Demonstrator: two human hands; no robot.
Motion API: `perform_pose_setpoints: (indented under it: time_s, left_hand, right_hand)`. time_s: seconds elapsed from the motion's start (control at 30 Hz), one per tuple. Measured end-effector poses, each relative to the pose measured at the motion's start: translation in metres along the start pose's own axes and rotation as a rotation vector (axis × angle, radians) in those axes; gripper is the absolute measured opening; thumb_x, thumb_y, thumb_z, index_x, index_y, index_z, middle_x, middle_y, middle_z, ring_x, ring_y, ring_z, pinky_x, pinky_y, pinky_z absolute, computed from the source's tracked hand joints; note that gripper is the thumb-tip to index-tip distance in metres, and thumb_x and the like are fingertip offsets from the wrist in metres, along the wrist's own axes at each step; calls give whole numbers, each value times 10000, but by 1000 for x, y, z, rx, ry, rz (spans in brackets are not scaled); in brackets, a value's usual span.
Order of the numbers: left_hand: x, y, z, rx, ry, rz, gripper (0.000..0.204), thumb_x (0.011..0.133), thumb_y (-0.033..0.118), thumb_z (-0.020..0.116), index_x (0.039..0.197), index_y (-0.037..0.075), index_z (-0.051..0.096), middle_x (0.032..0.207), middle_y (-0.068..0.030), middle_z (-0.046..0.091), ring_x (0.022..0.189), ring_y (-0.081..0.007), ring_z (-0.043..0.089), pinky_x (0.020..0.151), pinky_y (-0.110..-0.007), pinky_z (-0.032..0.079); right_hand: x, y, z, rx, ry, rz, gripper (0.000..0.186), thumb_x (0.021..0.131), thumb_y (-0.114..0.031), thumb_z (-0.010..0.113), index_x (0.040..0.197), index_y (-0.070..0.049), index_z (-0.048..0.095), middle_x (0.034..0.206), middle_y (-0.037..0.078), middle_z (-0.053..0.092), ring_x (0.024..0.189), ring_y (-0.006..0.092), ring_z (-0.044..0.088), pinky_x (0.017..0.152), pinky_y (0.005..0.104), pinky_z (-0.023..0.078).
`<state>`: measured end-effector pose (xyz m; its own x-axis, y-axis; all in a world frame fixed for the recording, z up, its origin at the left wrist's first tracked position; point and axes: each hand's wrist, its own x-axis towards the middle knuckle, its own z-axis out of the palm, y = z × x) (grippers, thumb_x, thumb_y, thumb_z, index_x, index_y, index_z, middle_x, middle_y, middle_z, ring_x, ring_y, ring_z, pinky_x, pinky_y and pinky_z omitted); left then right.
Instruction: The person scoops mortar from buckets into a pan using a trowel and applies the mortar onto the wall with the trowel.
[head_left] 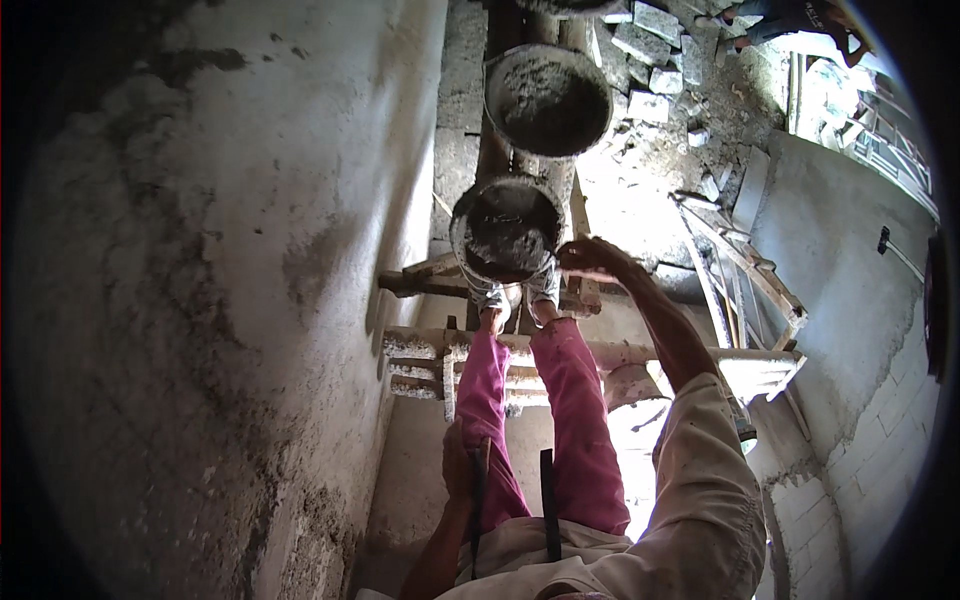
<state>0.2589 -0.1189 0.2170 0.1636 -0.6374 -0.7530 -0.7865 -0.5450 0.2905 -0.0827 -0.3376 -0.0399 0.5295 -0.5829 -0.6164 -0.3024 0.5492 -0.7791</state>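
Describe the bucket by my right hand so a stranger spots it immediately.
Find the tall plastered wall on the left, then the line of round buckets to its right. Your bucket is nearest the pink trousers, the only one with your right hand beside its rim.

A half-plastered wall [850, 290], rubble [648, 106] and mortar-filled buckets [510, 190] show a building site.

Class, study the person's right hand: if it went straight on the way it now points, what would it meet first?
The right hand points leftward, so most likely the rim of the nearer bucket. Depth is unclear, and the fingertips may already touch it.
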Motion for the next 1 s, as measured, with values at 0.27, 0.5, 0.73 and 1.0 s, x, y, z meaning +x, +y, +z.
perform_pose_setpoints:
  time_s: [0.27, 0.5, 0.73, 1.0]
  left_hand:
    - [-62, -71, -44, -526, -390, -243, 581, 947, 276, 491, 1463, 107, 285, 1340, -225, 489, 1186, -360, 515, 978, -403, 430]
    - [-92, -15, -173, -668, -247, -269, 691, 916, 342, 556, 1492, 168, 216, 1196, -72, 606, 945, -154, 632, 757, -340, 447]
    - [-162, -59, -196, -882, 34, -368, 704, 917, 286, 595, 1493, 204, 198, 1129, -88, 621, 939, -202, 635, 683, -362, 450]
    - [-181, -50, -152, -909, 60, -269, 561, 896, 247, 602, 1384, 91, 373, 958, -113, 649, 812, -152, 625, 682, -332, 483]
  right_hand:
    - [-152, -252, 86, 463, 137, 96, 443, 954, -409, 512, 1239, -70, 517, 830, 50, 619, 656, 102, 602, 556, 256, 511]
    - [-274, -447, 97, 577, 980, -574, 370, 928, -311, 583, 1118, -1, 510, 821, 36, 562, 626, 65, 507, 543, 210, 430]
    - [-152, -619, 126, 503, 1579, -770, 358, 894, -92, 591, 1195, 2, 421, 943, 101, 554, 738, 154, 552, 605, 266, 488]
    - [-223, -896, 343, 436, -64, -785, 476, 908, -134, 559, 1277, -12, 286, 989, 153, 552, 698, 219, 598, 562, 356, 525]
